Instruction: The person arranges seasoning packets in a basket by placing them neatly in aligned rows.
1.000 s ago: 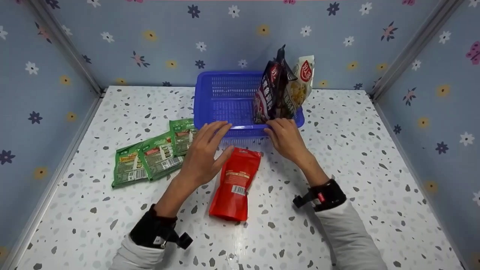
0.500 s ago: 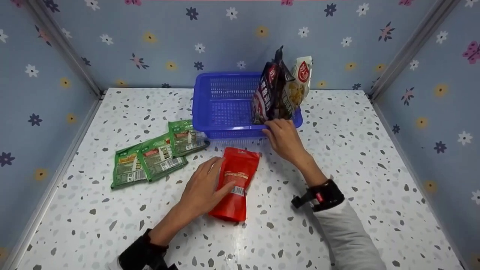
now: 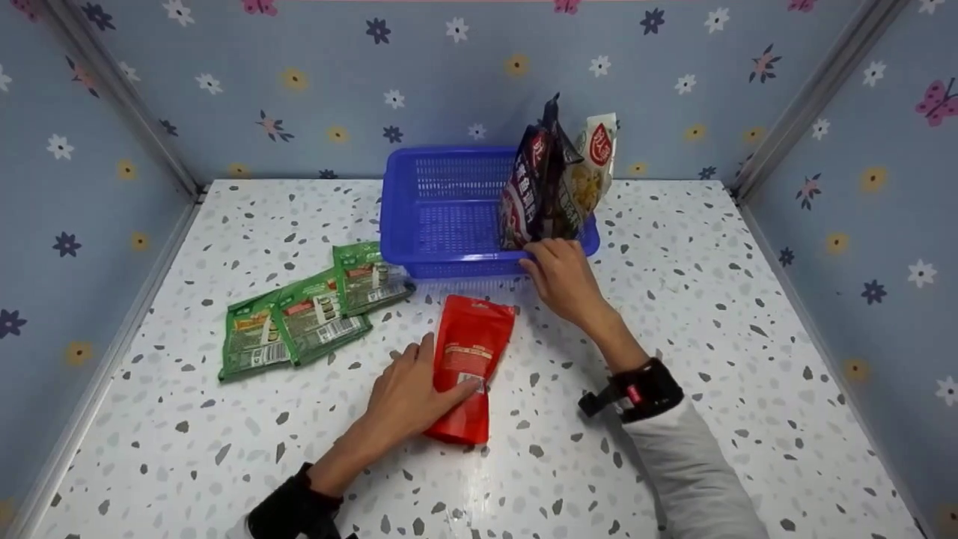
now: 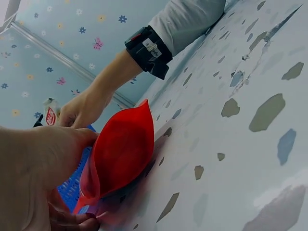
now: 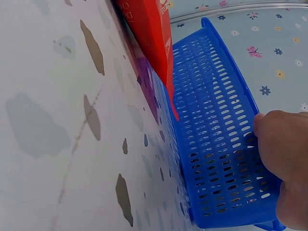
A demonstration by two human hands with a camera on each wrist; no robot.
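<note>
A red pouch (image 3: 473, 329) lies barcode side up on the speckled table, in front of the blue basket (image 3: 397, 217). My left hand (image 3: 404, 393) grips the pouch from its left side, thumb across the barcode; in the left wrist view the fingers (image 4: 72, 222) reach to the far side of its rounded bottom end. With my right hand (image 3: 566, 281) I hold the basket's front rim near its right corner. Inside the basket's right side stand a dark pouch (image 3: 522, 196) and a paler-topped pouch (image 3: 593, 176), both upright.
Several green packets (image 3: 318, 318) lie overlapping on the table left of the basket, the nearest one right at its corner. Flowered panels (image 3: 299, 75) enclose the table at the back and both sides.
My left hand has left the basket's front rim, come back toward me and taken hold of the red pouch. The right hand stays at the rim.
</note>
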